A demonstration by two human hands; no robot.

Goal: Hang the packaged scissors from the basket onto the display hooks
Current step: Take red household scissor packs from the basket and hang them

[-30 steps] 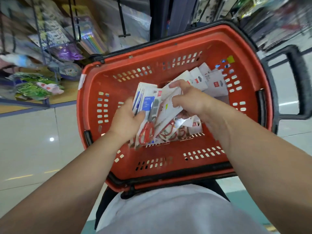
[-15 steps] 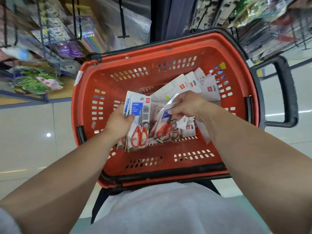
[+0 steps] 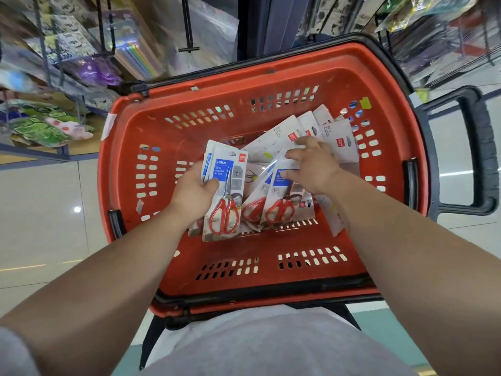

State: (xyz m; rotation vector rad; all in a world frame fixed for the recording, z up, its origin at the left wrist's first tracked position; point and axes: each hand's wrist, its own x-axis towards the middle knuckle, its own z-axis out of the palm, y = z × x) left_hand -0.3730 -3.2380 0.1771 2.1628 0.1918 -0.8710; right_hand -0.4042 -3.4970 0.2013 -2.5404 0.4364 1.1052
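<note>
- Pale tiled floor (image 3: pixel 40 213) filled the 9 o'clock side of the view, and we saw it again at 3 o'clock.
- Red basket (image 3: pixel 127 180) sat dead centre, slotted walls and a black rim, and all the scissors were inside it.
- Grey shirt (image 3: pixel 271 343) at 6 o'clock, just under the basket's near rim.
- Display racks (image 3: pixel 67 63) at 10 to 11 o'clock carried blurred bagged goods; we couldn't read any of them.
- Black pull handle (image 3: pixel 485 158) stuck out at 3 o'clock of the basket.
- Loose scissor packs (image 3: pixel 336 137) lay fanned white side up toward 1 o'clock on the basket floor.
- Held stack of scissor packs (image 3: pixel 230 164) stood at basket centre, blue label up and red handles toward 6 o'clock.
- Tilted scissor pack (image 3: pixel 282 202) was just beside the stack at its 3 o'clock, leaning toward 1 o'clock.
- Right hand (image 3: pixel 314 169) gripped the tilted pack's top, fingers curled over it and thumb on its blue label.
- Left hand (image 3: pixel 192 196) clamped the stack from its 9 o'clock edge, thumb across the front.
</note>
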